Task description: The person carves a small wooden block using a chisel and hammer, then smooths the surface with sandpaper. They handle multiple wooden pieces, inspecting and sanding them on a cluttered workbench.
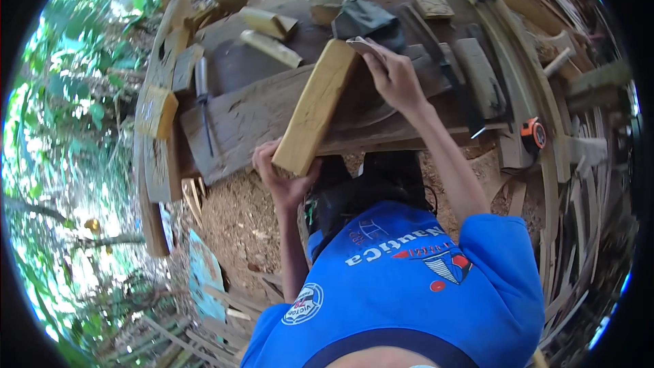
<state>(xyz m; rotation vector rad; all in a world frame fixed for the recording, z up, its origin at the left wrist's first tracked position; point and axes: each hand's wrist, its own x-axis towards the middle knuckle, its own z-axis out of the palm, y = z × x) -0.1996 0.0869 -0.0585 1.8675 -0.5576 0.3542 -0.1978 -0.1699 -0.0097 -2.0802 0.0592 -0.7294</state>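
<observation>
A long yellowish wooden block [313, 109] lies at a slant over the near edge of the worn plank bench [231, 105]. My left hand [281, 172] grips the block's near end, with fingers curled around it. At the far end my right hand [392, 78] is closed on a thin flat greyish-brown piece [361, 48], which is beside the block's top corner; whether they touch I cannot tell. A dark crumpled cloth [368, 24] lies just beyond that hand.
Wood offcuts [270, 48], a screwdriver-like tool [202, 99] and a long dark blade [443, 61] lie on the bench. An orange tape measure [533, 135] is at right. Wooden rails [158, 170] flank the bench. Shavings [238, 232] cover the ground; foliage is at left.
</observation>
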